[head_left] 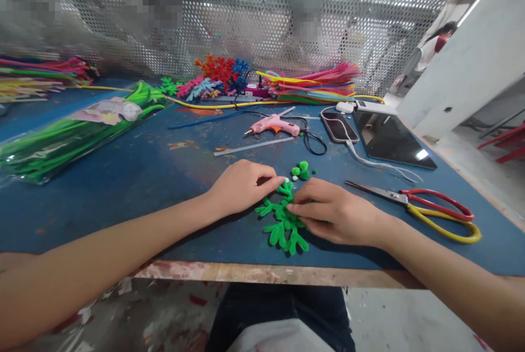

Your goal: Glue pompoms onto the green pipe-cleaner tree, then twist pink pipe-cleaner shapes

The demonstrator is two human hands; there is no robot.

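A green snowflake shape made of fuzzy pipe cleaners (283,227) lies flat near the table's front edge. My left hand (246,185) is at its upper tip, thumb and forefinger closed at a small white pom-pom (287,180). From the right, my right hand (340,212) grips the snowflake's middle and covers its right-hand branches. Just beyond the fingers sit several green pom-poms (302,170) in a small cluster, with another white one among them.
A pink glue gun (274,125) lies behind the hands, near a glue stick (254,147). Scissors (414,204), a phone (338,126) and a tablet (394,138) are on the right. Bagged green pipe cleaners (82,128) lie left; coloured bundles (315,83) line the perforated metal screen (246,18).
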